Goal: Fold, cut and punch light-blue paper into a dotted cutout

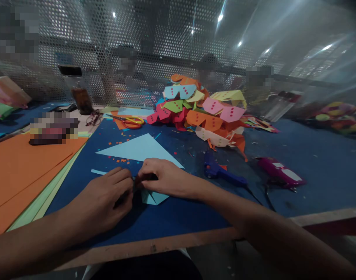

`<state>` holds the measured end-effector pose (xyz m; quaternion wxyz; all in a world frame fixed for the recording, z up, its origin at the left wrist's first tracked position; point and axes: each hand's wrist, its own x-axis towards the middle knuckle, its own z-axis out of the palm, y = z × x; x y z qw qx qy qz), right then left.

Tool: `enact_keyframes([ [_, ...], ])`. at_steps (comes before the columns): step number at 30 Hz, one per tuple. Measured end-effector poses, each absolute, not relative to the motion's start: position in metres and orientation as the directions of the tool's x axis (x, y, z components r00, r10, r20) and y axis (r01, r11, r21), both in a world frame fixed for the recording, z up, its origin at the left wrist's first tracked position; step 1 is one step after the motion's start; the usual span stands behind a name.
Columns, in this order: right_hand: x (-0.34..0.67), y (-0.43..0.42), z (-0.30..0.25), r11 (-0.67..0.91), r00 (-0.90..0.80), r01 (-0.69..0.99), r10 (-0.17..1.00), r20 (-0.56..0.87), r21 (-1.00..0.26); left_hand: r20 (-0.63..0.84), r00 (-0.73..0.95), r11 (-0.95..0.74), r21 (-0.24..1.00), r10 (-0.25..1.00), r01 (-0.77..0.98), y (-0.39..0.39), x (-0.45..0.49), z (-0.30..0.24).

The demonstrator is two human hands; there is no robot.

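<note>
My left hand (109,196) and my right hand (164,177) meet over the blue tabletop, fingers curled and fingertips close together. Under my right hand, a small piece of folded light blue paper (155,198) shows, creased to a point, its upper part covered by the fingers. What my left fingers pinch is hidden. A narrow light blue paper strip (98,172) pokes out behind my left hand. Just beyond both hands lies a large light blue paper triangle (141,147), its near edge partly behind my right hand.
Orange sheets (29,163) lie left. Scissors (131,122) and a pile of coloured paper masks (207,109) are at the back. A blue glue gun (221,171) with a cord and a purple object (281,171) lie right. A bottle (81,97) stands back left, before a perforated metal screen (154,39).
</note>
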<state>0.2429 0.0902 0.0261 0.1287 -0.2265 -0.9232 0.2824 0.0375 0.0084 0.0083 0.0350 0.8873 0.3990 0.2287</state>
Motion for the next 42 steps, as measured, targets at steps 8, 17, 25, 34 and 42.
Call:
enact_keyframes([
  [8, 0.2424, 0.0877, 0.0289, 0.737, -0.865, 0.354, 0.492, 0.099, -0.576, 0.374, 0.565, -0.667, 0.254, 0.735, 0.7, 0.0076, 0.0384, 0.0093],
  [17, 0.2399, 0.0864, 0.0314, 0.727, -0.854, 0.401, 0.517, 0.06, -0.557, 0.371, 0.571, -0.673, 0.264, 0.732, 0.691, 0.0088, 0.0375, 0.0095],
  [25, 0.2379, 0.0849, 0.0306, 0.729, -0.846, 0.426, 0.531, 0.05, -0.537, 0.376, 0.563, -0.67, 0.288, 0.736, 0.684, 0.0083, 0.0372, 0.0112],
  [34, 0.2358, 0.0821, 0.0317, 0.73, -0.836, 0.444, 0.546, 0.052, -0.519, 0.356, 0.575, -0.671, 0.279, 0.736, 0.687, 0.008, 0.0362, 0.0112],
  [42, 0.2346, 0.0818, 0.031, 0.727, -0.829, 0.457, 0.557, 0.051, -0.513, 0.327, 0.615, -0.696, 0.289, 0.717, 0.658, 0.0096, 0.0317, 0.0109],
])
